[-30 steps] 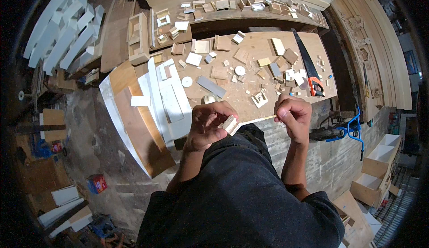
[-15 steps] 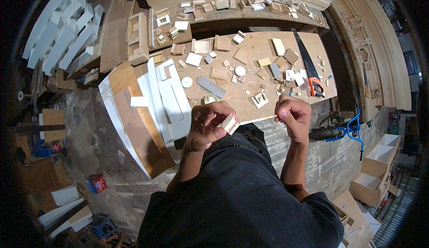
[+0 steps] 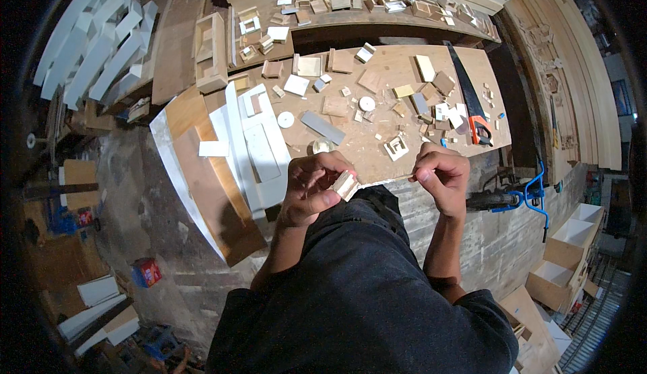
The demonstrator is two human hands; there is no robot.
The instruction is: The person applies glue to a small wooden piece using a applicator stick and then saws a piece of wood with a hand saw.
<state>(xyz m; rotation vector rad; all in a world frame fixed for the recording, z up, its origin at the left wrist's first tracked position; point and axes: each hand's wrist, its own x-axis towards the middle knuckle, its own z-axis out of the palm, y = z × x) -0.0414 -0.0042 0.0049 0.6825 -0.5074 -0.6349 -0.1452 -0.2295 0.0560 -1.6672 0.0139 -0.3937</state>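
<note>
Between the thumb and fingers of my left hand is a small pale wooden block with layered pieces. My right hand pinches the outer end of a thin stick, whose pale, coated-looking length reaches across to the block. Whether its tip touches the block is hard to tell. Beyond my hands, the plywood worktable holds several small wooden boxes and offcuts, white round discs, a grey strip, a small cream open frame and a round container partly behind my left hand.
A handsaw lies at the table's right. White boards lie at its left. Behind runs a shelf of small pieces. A blue bicycle stands right of my legs, near wooden boxes. White stacked pieces are at upper left.
The worktable and its contents appear shifted slightly up and right in the view. My hands keep nearly the same place and grips, and the stick sits at a slightly different angle.
</note>
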